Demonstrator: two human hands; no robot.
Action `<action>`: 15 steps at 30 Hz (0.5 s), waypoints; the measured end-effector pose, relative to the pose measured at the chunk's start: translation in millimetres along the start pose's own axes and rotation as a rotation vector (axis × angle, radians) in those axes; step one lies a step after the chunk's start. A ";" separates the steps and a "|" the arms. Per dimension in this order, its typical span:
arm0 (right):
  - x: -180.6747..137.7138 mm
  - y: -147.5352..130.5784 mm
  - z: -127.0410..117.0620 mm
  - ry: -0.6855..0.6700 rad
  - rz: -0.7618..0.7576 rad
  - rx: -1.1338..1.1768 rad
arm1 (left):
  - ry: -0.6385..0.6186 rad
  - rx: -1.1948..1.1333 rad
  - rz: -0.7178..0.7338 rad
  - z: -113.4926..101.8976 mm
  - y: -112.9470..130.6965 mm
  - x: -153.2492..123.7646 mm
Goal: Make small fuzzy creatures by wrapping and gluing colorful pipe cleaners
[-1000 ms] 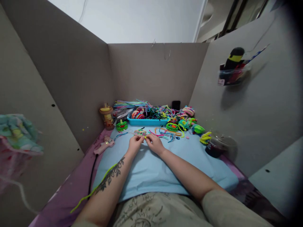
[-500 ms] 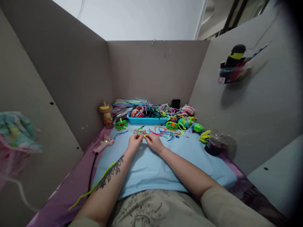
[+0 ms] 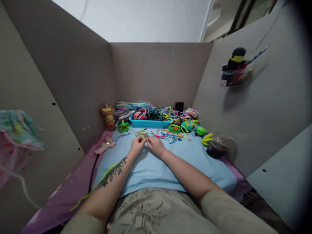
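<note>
Over the blue cloth (image 3: 156, 172), my left hand (image 3: 137, 144) and my right hand (image 3: 155, 146) meet fingertip to fingertip. Both are closed in a pinch on a small yellow piece (image 3: 147, 139), seemingly fuzzy pipe cleaner; most of it is hidden by the fingers. Just beyond them lies a multicoloured fuzzy piece (image 3: 141, 133). Cut pipe cleaners (image 3: 168, 134) in pink, orange and blue are scattered past my right hand. A long yellow-green pipe cleaner (image 3: 81, 199) runs along my left forearm, partly behind it.
A blue tray (image 3: 151, 123) heaped with pipe cleaners stands at the back. A green fuzzy figure (image 3: 123, 126), a pink glue gun (image 3: 105, 145) and a lidded cup (image 3: 108, 117) are left. Several fuzzy pieces (image 3: 200, 130) and a dark tub (image 3: 215, 151) are right. Panels enclose three sides.
The whole view has shifted slightly, with things on the right now further left. Both hands stay together on the small yellow piece, of which less shows now.
</note>
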State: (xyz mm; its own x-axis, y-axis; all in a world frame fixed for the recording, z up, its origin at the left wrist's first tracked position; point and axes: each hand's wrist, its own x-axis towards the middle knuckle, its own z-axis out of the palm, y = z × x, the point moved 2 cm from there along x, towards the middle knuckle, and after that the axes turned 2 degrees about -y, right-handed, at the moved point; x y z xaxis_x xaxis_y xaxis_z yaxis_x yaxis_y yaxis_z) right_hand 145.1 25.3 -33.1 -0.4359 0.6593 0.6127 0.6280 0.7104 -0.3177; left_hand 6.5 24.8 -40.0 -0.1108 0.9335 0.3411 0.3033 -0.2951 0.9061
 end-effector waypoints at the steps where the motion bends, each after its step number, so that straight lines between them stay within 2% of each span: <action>1: -0.2 0.1 -0.4 -0.006 0.007 -0.001 | 0.005 0.015 0.011 0.7 -1.2 0.3; 5: -0.6 3.7 0.0 0.020 0.062 0.121 | -0.006 0.003 0.062 0.7 -2.6 0.6; 9: -1.1 9.7 2.1 0.022 0.109 0.281 | -0.071 -0.105 0.087 -0.8 0.9 0.0; 12: -1.5 10.5 1.3 -0.008 0.105 0.286 | -0.104 -0.170 0.105 -0.9 2.0 -0.1; 15: -1.8 9.9 -1.9 0.037 0.106 0.239 | -0.113 -0.144 0.072 0.1 -0.8 -0.7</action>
State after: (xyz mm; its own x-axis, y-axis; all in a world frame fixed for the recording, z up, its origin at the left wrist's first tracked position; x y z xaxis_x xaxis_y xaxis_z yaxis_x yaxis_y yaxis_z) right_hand 153.4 30.6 -35.9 -0.3491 0.7271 0.5912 0.4973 0.6785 -0.5407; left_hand 6.4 24.4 -41.0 0.0154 0.9235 0.3832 0.1675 -0.3802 0.9096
